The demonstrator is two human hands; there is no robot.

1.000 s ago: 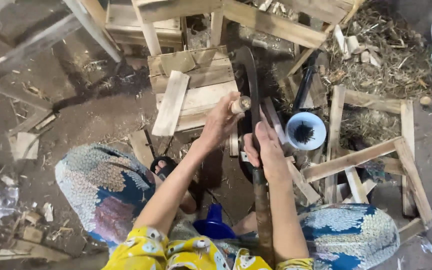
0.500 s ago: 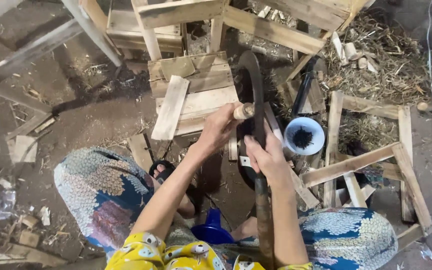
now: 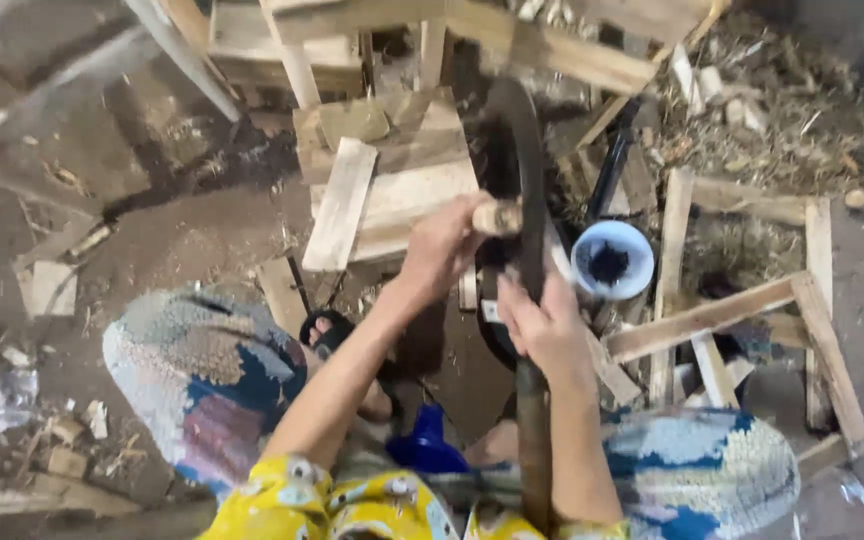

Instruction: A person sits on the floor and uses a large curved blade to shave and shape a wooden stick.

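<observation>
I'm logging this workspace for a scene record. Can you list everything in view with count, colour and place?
curved blade: one, dark, upright at centre
small wooden piece: one, pale, held against the blade
bowl: one, white with dark contents, right of the blade
wooden crates: several, pale, top and right
loose plank: one, pale, leaning on the crate
wood scraps: many, brown, top right
left hand: one, holds the wooden piece
right hand: one, rests on the blade

wood plank (image 3: 340, 205) on low bench (image 3: 422, 190) | blue-rim bowl (image 3: 612, 260) w/ dark stuff, R of centre | wood frame (image 3: 742, 310) far R | straw pile (image 3: 762, 110) top R | scraps (image 3: 47, 290) on dirt L
</observation>
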